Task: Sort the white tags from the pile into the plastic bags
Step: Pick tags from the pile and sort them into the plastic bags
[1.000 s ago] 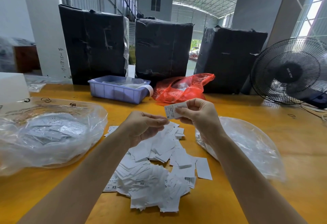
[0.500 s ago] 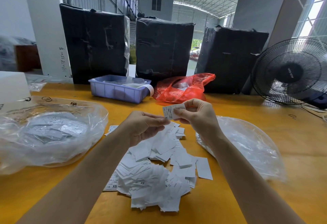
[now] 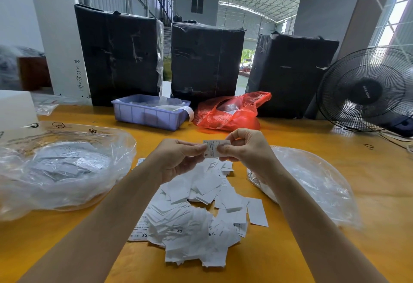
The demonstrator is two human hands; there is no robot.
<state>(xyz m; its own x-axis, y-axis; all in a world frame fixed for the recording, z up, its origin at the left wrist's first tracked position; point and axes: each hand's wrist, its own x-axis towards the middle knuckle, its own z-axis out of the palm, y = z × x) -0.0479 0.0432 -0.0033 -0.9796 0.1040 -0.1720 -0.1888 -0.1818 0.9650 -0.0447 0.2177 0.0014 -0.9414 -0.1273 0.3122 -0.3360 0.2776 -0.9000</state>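
Observation:
A pile of white tags lies on the yellow table in front of me, some printed XS or S. Above the pile, one white tag marked S is held up facing me. My right hand pinches its right side and my left hand pinches its left edge. A clear plastic bag with many tags inside lies to the left. Another clear plastic bag lies to the right, partly hidden by my right forearm.
A purple tray and a red plastic bag sit at the back of the table. Three black wrapped boxes stand behind them. A black fan stands at the back right. A white box is far left.
The tag has turned to face me and shifted slightly left. My left hand has come up and now pinches the tag's left edge, where before only the right hand held it.

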